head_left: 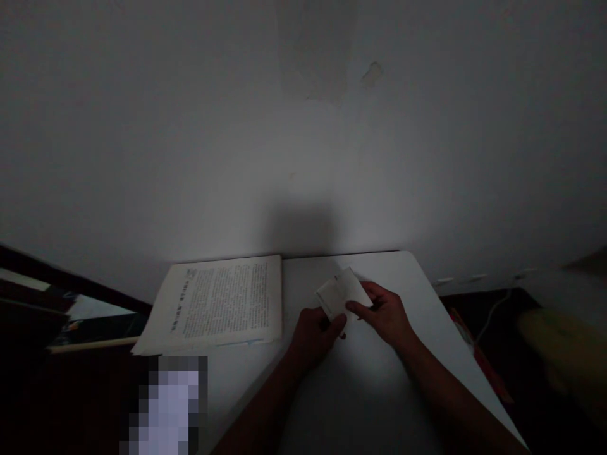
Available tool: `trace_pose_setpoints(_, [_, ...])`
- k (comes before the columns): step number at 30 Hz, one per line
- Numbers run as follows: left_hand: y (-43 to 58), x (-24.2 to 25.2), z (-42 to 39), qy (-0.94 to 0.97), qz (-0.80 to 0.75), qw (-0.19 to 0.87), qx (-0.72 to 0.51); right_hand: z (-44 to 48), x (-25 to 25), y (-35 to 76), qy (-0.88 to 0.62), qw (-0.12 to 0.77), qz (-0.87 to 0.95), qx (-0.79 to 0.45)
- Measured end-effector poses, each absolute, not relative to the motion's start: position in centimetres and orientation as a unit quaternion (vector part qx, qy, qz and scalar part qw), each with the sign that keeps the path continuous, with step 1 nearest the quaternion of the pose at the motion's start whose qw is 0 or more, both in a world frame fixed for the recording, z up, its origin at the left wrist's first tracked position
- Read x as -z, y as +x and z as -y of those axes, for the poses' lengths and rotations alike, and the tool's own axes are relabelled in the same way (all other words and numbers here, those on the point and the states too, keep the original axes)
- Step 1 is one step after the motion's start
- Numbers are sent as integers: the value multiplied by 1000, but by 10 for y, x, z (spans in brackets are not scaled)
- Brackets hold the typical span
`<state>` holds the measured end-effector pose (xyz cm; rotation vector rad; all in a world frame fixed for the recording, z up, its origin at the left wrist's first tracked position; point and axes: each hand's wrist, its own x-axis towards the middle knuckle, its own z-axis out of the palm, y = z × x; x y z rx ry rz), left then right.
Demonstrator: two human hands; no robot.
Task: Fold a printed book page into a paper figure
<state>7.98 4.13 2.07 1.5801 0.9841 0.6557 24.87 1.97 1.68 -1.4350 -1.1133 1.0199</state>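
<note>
Between my two hands, above the white table [379, 392], is a small piece of folded white paper [341, 291]. My left hand [315, 332] pinches its lower left part, with the thumb on top. At its right side my right hand [386, 309] grips it, thumb in front and fingers behind. Fold lines or a seam show on the paper, but the dim light hides the detail. Left of my hands lies a stack of printed pages [227, 303], its text turned sideways.
A pale wall [213, 158] rises right behind the table. At the lower left is a blurred-out bright rectangle [168, 411]. Right of the table, a white cable [493, 313] and a red strip-like item [488, 373] lie in the dark, near a blurred yellowish shape [554, 341].
</note>
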Motion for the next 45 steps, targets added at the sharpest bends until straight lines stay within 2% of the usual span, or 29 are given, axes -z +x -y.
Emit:
trace_pose_setpoints(5, [79,-14,-43,664,-449,500,-328,-20,-14,252,-579,486,488,-436])
trace_pose_setpoints(10, [77,-18,-47,644,-492,455,-370,-20,-14,259,-584,444,570,-370])
trace_pose_setpoints(14, [75,-20,-48,684,-515,407,-318,-20,-15,262,-602,375,624,-330])
trace_pose_setpoints(18, [75,-16,-48,729,-538,338,-257,-20,-14,259,-635,321,665,-225])
trace_pose_setpoints(23, [75,-11,-47,763,-542,278,-216,-20,-9,252,-644,282,691,-167])
trace_pose_setpoints(35, [67,-22,-54,782,-531,271,-180,-19,-13,249,-608,212,748,-160])
trace_pose_setpoints(45, [67,-24,-57,795,-529,255,-151,-17,-27,245,-601,212,760,-127])
